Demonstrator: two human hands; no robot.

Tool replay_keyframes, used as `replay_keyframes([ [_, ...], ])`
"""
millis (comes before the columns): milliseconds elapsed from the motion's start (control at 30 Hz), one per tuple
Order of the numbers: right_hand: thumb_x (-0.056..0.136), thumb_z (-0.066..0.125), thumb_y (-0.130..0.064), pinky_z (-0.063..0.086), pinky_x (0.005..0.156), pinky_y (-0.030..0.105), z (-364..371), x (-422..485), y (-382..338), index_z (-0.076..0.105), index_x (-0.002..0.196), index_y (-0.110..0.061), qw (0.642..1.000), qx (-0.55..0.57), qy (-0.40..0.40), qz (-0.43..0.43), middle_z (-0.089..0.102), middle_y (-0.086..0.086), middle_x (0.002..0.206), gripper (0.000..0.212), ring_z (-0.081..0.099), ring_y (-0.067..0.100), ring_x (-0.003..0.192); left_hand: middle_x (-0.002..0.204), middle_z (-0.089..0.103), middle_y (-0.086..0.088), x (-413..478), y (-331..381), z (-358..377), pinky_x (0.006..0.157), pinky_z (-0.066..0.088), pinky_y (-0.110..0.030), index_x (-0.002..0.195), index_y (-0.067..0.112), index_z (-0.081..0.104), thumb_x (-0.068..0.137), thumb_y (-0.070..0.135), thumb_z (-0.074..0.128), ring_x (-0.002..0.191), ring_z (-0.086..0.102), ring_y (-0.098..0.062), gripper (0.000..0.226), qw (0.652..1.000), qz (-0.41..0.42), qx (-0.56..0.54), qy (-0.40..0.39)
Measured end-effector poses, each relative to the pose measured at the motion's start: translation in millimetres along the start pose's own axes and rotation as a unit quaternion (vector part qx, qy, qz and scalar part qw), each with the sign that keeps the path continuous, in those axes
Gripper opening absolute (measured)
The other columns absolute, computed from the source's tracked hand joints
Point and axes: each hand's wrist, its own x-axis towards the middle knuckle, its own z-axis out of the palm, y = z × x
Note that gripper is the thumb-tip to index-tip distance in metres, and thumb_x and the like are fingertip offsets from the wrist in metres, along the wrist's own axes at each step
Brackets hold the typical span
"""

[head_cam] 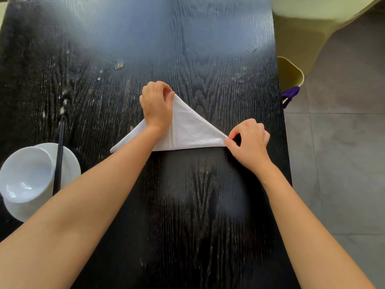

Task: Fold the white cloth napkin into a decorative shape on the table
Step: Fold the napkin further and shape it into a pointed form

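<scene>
The white cloth napkin (193, 130) lies flat on the black wooden table (208, 205), folded into a triangle with its long edge toward me and a crease down the middle. My left hand (157, 107) reaches across the napkin's left half and pinches the far top corner with curled fingers. My right hand (250, 140) pinches the napkin's right corner between thumb and forefinger. My left forearm hides part of the napkin's left half; its left tip shows below the arm.
A white bowl (25, 176) sits on a white plate (68, 161) at the left edge, with black chopsticks (59, 155) laid across them. Beyond the table's right edge are a yellowish chair (291, 74), a purple item (290, 94) and grey floor tiles.
</scene>
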Motion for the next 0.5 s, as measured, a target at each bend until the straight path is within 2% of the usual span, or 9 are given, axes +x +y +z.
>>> replay_keyframes([
  [200,0.084,0.057,-0.018,0.022,0.09,0.032,4,0,1,0.06,0.083,-0.018,1.0,0.008,0.016,-0.002,0.04,-0.005,0.098,0.003,0.027,0.011,0.094,0.1,0.058,-0.01,3,-1,7,0.085,0.03,-0.031,0.097,0.008,0.06,0.089,0.019,0.053,0.097,0.048,-0.027,0.015,0.999,-0.003,0.019,-0.026],
  [267,0.085,0.055,-0.018,0.024,0.093,0.035,5,0,1,0.059,0.084,-0.019,1.0,-0.002,0.017,-0.001,0.04,-0.004,0.098,0.004,0.027,0.011,0.094,0.105,0.059,-0.011,2,4,-1,0.087,0.032,-0.032,0.109,0.007,0.058,0.091,0.021,0.051,0.101,0.049,-0.03,0.024,0.999,-0.005,0.001,-0.034],
  [333,0.085,0.054,-0.017,0.025,0.096,0.037,6,-1,-1,0.058,0.085,-0.02,1.0,-0.01,0.019,0.001,0.039,-0.005,0.097,0.005,0.026,0.011,0.094,0.121,0.057,-0.013,-11,3,-9,0.097,0.033,-0.039,0.125,0.007,0.053,0.092,0.027,0.043,0.114,0.049,-0.031,0.04,0.996,0.064,0.046,-0.047],
  [400,0.086,0.052,-0.015,0.025,0.096,0.037,6,0,-4,0.058,0.086,-0.02,1.0,-0.019,0.024,0.006,0.038,-0.005,0.096,0.008,0.027,0.011,0.093,0.142,0.045,-0.013,-42,-2,-12,0.11,0.021,-0.047,0.138,0.007,0.04,0.093,0.037,0.032,0.131,0.039,-0.029,0.055,0.977,0.151,0.116,-0.095],
  [467,0.085,0.049,-0.01,0.026,0.092,0.037,8,-1,-10,0.058,0.084,-0.017,0.998,-0.041,0.035,0.015,0.039,-0.002,0.092,0.011,0.033,0.015,0.091,0.151,0.03,-0.011,-72,-10,-9,0.113,0.008,-0.048,0.144,0.008,0.029,0.092,0.046,0.024,0.14,0.026,-0.028,0.064,0.955,0.179,0.171,-0.162],
  [500,0.083,0.048,-0.008,0.026,0.09,0.037,10,-1,-14,0.058,0.084,-0.015,0.997,-0.054,0.045,0.02,0.041,-0.001,0.091,0.013,0.036,0.017,0.089,0.152,0.027,-0.01,-81,-13,-7,0.113,0.005,-0.048,0.145,0.009,0.026,0.091,0.047,0.022,0.141,0.023,-0.027,0.066,0.948,0.179,0.192,-0.182],
])
